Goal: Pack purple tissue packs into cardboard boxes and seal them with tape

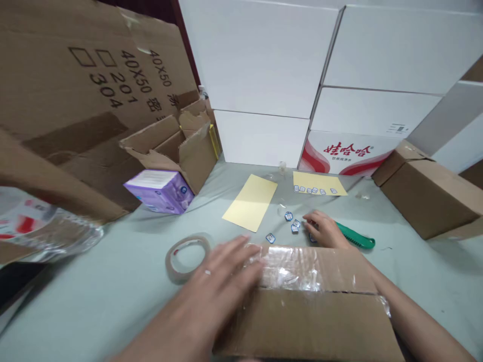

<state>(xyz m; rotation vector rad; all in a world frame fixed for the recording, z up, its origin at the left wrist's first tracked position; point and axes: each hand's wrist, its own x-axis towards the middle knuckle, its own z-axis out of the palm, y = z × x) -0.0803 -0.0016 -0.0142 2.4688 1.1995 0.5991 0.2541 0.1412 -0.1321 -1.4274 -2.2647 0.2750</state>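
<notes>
A brown cardboard box (pixel 317 322) with clear tape (pixel 298 266) across its top lies in front of me. My left hand (pixel 226 281), slightly blurred, rests at the box's upper left corner, fingers stretched and apart. Beyond the far edge, my right hand (pixel 323 229) reaches down to the table with loosely bent, parted fingers. A small blue-edged sticker (pixel 312 238) shows partly beneath its fingers; similar stickers (pixel 295 229) lie just left of it. Beside the right wrist is a green utility knife (pixel 356 236). A roll of tape (pixel 187 257) lies left of my left hand.
Two yellow sheets lie farther back: a bare one (pixel 252 202) and one (pixel 320 183) bearing several small stickers. A purple tissue pack (pixel 162 191) leans by an opened carton (pixel 196 156). White boxes (pixel 264 136) are stacked behind; another brown box (pixel 430 196) stands right.
</notes>
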